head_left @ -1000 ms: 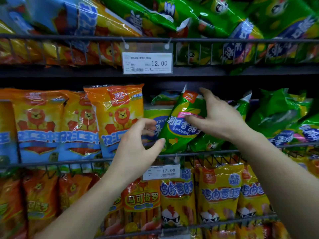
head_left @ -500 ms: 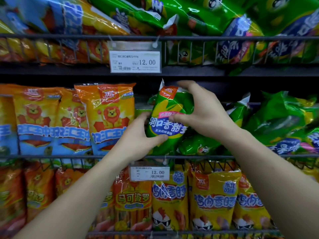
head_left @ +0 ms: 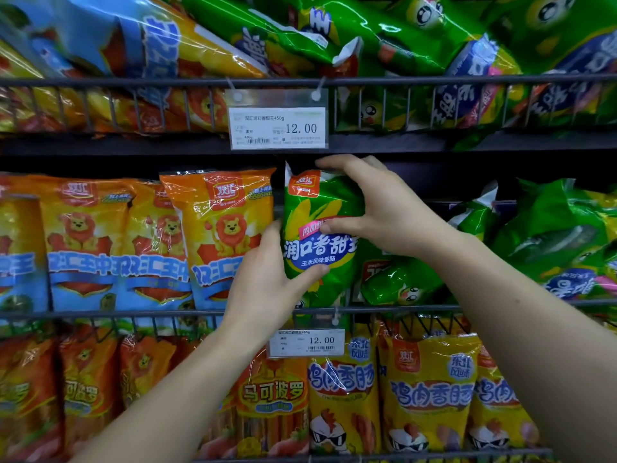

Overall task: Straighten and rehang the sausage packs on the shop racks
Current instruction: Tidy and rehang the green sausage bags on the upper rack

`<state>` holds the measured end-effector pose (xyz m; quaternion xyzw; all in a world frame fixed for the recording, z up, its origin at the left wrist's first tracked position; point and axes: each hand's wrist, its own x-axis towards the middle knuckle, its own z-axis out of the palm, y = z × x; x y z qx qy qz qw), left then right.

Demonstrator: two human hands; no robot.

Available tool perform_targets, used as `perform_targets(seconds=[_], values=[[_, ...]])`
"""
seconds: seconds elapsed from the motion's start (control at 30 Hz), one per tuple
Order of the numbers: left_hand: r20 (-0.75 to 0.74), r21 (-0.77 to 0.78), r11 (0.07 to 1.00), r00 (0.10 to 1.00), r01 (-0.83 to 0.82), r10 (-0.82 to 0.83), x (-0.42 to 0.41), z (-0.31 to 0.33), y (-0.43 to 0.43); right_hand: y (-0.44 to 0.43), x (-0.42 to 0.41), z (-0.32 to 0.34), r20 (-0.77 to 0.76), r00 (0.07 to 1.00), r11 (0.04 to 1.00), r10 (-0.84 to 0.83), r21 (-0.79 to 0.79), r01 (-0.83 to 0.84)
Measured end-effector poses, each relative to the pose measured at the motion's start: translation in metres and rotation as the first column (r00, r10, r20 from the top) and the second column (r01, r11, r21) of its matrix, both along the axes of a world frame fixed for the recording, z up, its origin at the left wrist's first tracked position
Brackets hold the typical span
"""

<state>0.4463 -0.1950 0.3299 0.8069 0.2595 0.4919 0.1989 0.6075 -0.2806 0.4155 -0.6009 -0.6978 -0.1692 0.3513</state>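
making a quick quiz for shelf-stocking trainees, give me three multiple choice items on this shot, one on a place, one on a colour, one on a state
1. Where is the green sausage pack being held?
A. in front of the middle rack, just right of the orange lion packs
B. on the floor
C. on top of the highest rack

2. What colour are the chicken sausage packs on the lower rack?
A. purple
B. yellow
C. white

3. How is the green sausage pack held?
A. by the left hand alone
B. by no hand
C. by both hands, roughly upright

Key: 1 A, it sits beside the orange lion packs. 2 B, their wrappers are yellow. 3 C, the left hand grips low and the right hand grips high.
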Motion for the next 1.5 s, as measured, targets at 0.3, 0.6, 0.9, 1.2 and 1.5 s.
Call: perform_targets(seconds=[0.3,0.6,0.9,1.2,1.5], values=[[0.136,0.426,0.861,0.961,-0.278,0.242,-0.006,-0.009,-0.004,0.024,0.003,-0.005,0.079,0.997,1.0,-0.002,0.006,0.002],[-0.058,0.494,0.844,0.961,-0.206,0.269,0.002,-0.022,0.011,0.032,0.005,-0.016,0.16,0.983,0.996,-0.09,0.02,0.088],[-0.121,0.522,0.821,0.933,-0.23,0.339,0.004,-0.023,0.009,0.024,0.007,-0.039,0.154,0.972,0.976,-0.176,0.158,0.151],[-0.076,0.504,0.822,0.935,-0.264,0.347,0.013,-0.021,-0.012,-0.042,0.028,-0.083,0.081,0.969,0.877,-0.233,0.448,0.174],[-0.16,0.488,0.873,0.983,-0.005,0.095,0.061,-0.015,-0.057,-0.093,0.063,-0.126,-0.019,0.973,0.696,-0.229,0.696,0.178]])
